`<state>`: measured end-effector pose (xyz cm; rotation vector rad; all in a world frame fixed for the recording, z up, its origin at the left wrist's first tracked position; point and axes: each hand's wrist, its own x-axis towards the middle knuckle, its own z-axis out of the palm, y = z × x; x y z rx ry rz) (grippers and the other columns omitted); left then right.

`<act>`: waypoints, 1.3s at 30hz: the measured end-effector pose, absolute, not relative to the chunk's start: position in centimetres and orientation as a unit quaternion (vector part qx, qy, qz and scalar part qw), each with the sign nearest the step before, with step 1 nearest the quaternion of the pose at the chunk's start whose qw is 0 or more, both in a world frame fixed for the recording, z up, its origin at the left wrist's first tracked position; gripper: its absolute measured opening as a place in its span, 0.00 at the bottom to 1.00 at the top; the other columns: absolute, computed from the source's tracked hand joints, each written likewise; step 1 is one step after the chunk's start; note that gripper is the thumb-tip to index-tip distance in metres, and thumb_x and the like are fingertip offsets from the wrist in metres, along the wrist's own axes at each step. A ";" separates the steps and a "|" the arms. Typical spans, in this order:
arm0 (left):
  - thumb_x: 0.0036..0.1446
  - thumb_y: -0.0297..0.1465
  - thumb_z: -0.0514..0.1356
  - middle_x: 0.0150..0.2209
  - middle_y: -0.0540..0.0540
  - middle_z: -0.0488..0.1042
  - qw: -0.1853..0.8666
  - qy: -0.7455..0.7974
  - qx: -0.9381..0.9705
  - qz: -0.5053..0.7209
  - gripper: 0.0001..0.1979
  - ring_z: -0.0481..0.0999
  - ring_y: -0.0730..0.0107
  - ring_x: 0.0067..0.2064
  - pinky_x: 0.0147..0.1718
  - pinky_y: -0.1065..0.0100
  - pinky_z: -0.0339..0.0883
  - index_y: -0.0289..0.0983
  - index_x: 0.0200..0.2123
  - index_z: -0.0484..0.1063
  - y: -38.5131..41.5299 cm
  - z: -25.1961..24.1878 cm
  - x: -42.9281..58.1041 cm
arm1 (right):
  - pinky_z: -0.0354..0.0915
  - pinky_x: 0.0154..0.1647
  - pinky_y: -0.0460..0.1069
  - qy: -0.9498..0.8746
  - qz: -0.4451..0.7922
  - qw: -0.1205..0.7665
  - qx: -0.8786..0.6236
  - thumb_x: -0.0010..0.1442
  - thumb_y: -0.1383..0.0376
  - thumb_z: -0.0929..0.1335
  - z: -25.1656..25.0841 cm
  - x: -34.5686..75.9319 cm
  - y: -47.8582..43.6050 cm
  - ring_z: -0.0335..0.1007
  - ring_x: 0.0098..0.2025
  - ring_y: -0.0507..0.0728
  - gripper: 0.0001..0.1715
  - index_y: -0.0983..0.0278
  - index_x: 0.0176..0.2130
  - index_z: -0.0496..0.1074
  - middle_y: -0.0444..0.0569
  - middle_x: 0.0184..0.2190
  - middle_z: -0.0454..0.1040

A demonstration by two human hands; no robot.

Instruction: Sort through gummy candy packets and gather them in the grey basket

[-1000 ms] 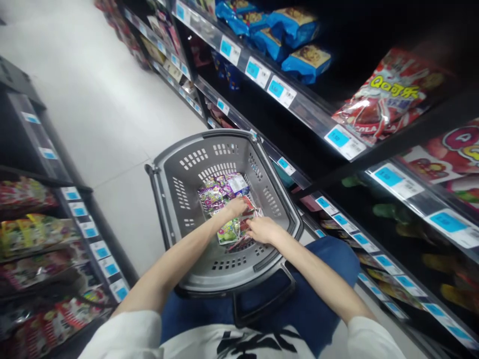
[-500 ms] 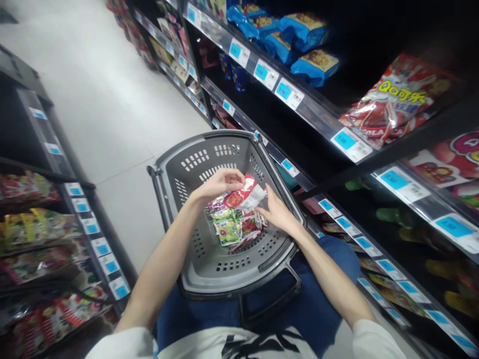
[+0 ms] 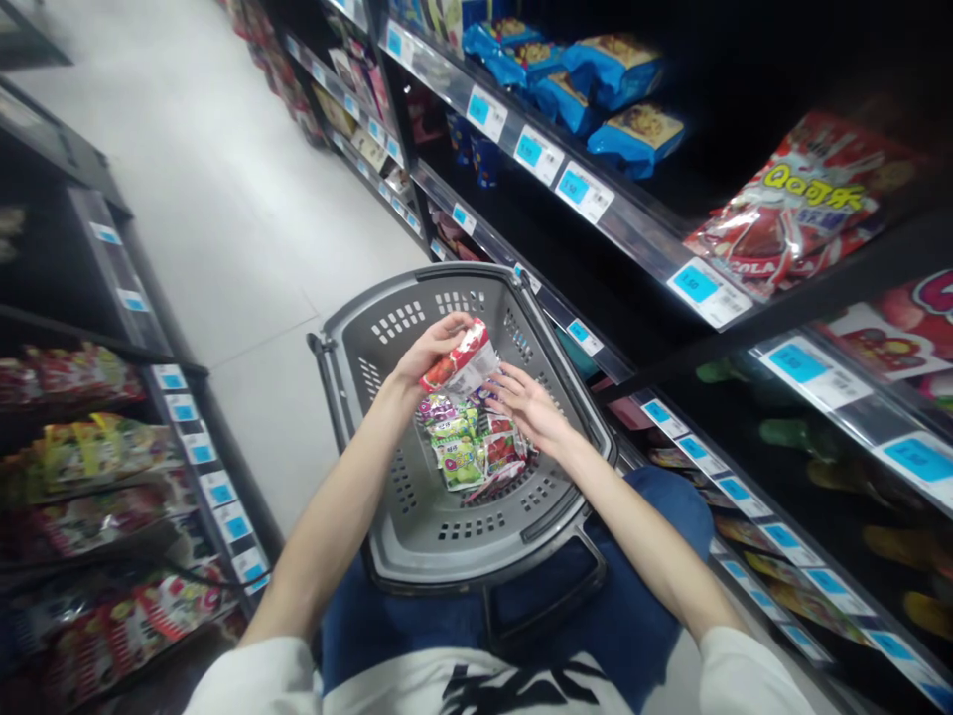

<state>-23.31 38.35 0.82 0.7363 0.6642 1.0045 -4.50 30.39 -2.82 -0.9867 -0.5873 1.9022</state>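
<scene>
My left hand (image 3: 436,350) grips a red and white candy packet (image 3: 463,363) by its upper left side, above the inside of a grey shopping basket (image 3: 417,551). Fingers spread and palm partly up, my right hand (image 3: 532,405) is by the packet's lower right edge; whether the fingertips touch it I cannot tell. Beneath both hands several candy packets lie on the basket floor, among them a green packet (image 3: 458,459) and a dark red packet (image 3: 502,444). The basket rests against my knees.
Shelving with price tags (image 3: 585,191) runs close along the right, holding blue snack bags (image 3: 636,139) and a red cola candy bag (image 3: 796,209). Another shelf with bagged sweets (image 3: 104,447) stands on the left. Pale floor (image 3: 201,199) stretches ahead between them.
My left hand has lifted and tilted the red and white packet up and to the left. My right hand has turned, its fingers now spread toward the packet. The view has shifted slightly.
</scene>
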 end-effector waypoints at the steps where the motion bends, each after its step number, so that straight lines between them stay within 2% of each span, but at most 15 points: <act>1: 0.38 0.28 0.76 0.29 0.53 0.74 0.762 0.308 0.340 0.456 0.18 0.70 0.82 0.25 0.25 0.79 0.64 0.36 0.34 0.75 38.3 0.8 -23.1 | 0.70 0.60 0.51 -0.234 0.769 0.446 -0.394 0.50 0.71 0.74 -2.9 -4.5 30.5 0.74 0.54 0.53 0.33 0.61 0.54 0.66 0.50 0.57 0.71; 4: 0.38 0.28 0.76 0.30 0.52 0.77 0.762 0.321 0.338 0.450 0.17 0.72 0.80 0.26 0.26 0.79 0.67 0.35 0.33 0.76 38.0 0.7 -22.6 | 0.74 0.52 0.48 -0.223 0.766 0.452 -0.398 0.48 0.71 0.76 -3.1 -4.5 30.5 0.75 0.46 0.51 0.30 0.62 0.50 0.69 0.47 0.50 0.74; 6: 0.38 0.29 0.76 0.30 0.51 0.77 0.766 0.324 0.333 0.444 0.17 0.73 0.79 0.26 0.27 0.78 0.68 0.34 0.33 0.77 37.9 0.8 -22.5 | 0.74 0.50 0.46 -0.220 0.771 0.451 -0.392 0.46 0.71 0.77 -3.3 -4.6 30.5 0.74 0.44 0.49 0.31 0.62 0.49 0.70 0.45 0.49 0.73; 11: 0.41 0.34 0.75 0.31 0.49 0.78 0.756 0.344 0.334 0.445 0.17 0.76 0.76 0.28 0.29 0.76 0.70 0.34 0.35 0.79 38.0 0.9 -23.1 | 0.74 0.50 0.46 -0.234 0.777 0.442 -0.383 0.44 0.69 0.79 -3.6 -4.6 30.4 0.74 0.42 0.48 0.29 0.65 0.45 0.69 0.44 0.42 0.75; 17: 0.38 0.29 0.75 0.35 0.49 0.80 0.692 0.396 0.342 0.497 0.23 0.78 0.74 0.32 0.35 0.72 0.73 0.37 0.41 0.79 38.6 0.9 -24.4 | 0.74 0.46 0.44 -0.221 0.745 0.464 -0.425 0.40 0.64 0.82 -3.4 -4.4 30.1 0.75 0.38 0.48 0.29 0.66 0.39 0.69 0.43 0.36 0.76; 25: 0.36 0.25 0.75 0.29 0.47 0.77 0.627 0.493 0.357 0.486 0.25 0.75 0.73 0.27 0.30 0.69 0.72 0.34 0.42 0.80 38.6 0.3 -25.6 | 0.68 0.34 0.42 -0.270 0.685 0.467 -0.489 0.39 0.61 0.80 -4.0 -4.6 30.7 0.68 0.30 0.46 0.28 0.66 0.37 0.69 0.43 0.32 0.75; 28: 0.37 0.24 0.74 0.31 0.46 0.78 0.646 0.488 0.334 0.482 0.24 0.77 0.71 0.29 0.31 0.68 0.74 0.34 0.42 0.80 38.5 0.3 -25.2 | 0.65 0.31 0.42 -0.280 0.654 0.490 -0.504 0.40 0.60 0.79 -4.1 -4.7 30.7 0.67 0.28 0.46 0.30 0.65 0.39 0.66 0.42 0.31 0.74; 31: 0.41 0.25 0.71 0.33 0.46 0.79 0.672 0.480 0.296 0.480 0.20 0.77 0.70 0.31 0.32 0.69 0.73 0.36 0.42 0.78 38.3 0.2 -24.4 | 0.68 0.36 0.43 -0.320 0.587 0.542 -0.510 0.43 0.60 0.76 -3.9 -4.5 30.6 0.69 0.32 0.48 0.30 0.62 0.43 0.63 0.43 0.34 0.74; 35: 0.45 0.26 0.66 0.33 0.46 0.78 0.708 0.454 0.273 0.467 0.16 0.75 0.73 0.30 0.31 0.71 0.70 0.34 0.41 0.77 38.1 0.1 -23.3 | 0.70 0.46 0.46 -0.397 0.526 0.554 -0.508 0.47 0.60 0.73 -3.5 -4.2 30.3 0.73 0.42 0.51 0.25 0.65 0.44 0.71 0.50 0.42 0.76; 39: 0.44 0.29 0.60 0.31 0.43 0.76 0.719 0.407 0.256 0.501 0.14 0.72 0.73 0.31 0.33 0.71 0.69 0.30 0.36 0.77 37.8 0.4 -23.0 | 0.68 0.42 0.46 -0.431 0.463 0.541 -0.553 0.47 0.57 0.75 -3.4 -4.1 30.0 0.72 0.39 0.52 0.28 0.67 0.46 0.76 0.51 0.43 0.78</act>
